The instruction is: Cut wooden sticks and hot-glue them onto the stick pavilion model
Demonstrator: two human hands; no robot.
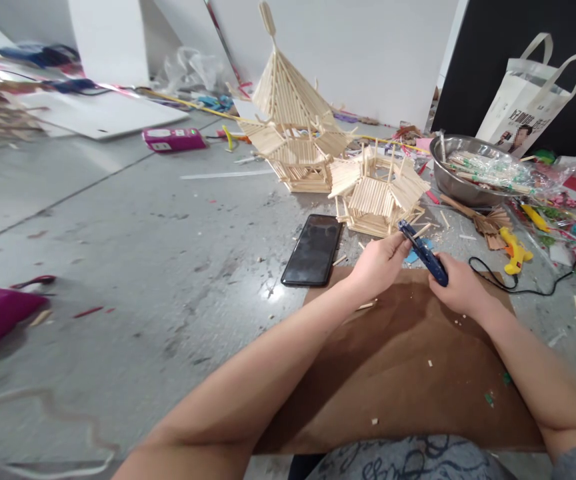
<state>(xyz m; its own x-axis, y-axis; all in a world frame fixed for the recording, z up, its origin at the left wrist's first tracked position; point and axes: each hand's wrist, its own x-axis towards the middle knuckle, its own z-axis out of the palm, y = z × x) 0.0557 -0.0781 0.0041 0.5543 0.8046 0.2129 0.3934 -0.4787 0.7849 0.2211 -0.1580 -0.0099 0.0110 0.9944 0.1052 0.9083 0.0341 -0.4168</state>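
Observation:
My right hand [461, 288] is closed round the handles of blue cutting pliers [424, 253], whose jaws point up and left. My left hand [379, 265] pinches a short wooden stick [422, 231] and holds it at the pliers' jaws. Both hands hover over the far edge of a brown cardboard sheet [403, 373] on the grey floor. Just beyond them stands a small house section made of wooden sticks [378, 193], and behind that a taller stick pagoda with a pointed roof [291, 113].
A black phone [314, 249] lies left of the cardboard. A metal bowl [461, 190] with sticks in plastic, a yellow glue gun [514, 252] with black cord and a white tote bag [533, 100] sit at right. A magenta box [174, 139] and white boards lie at left.

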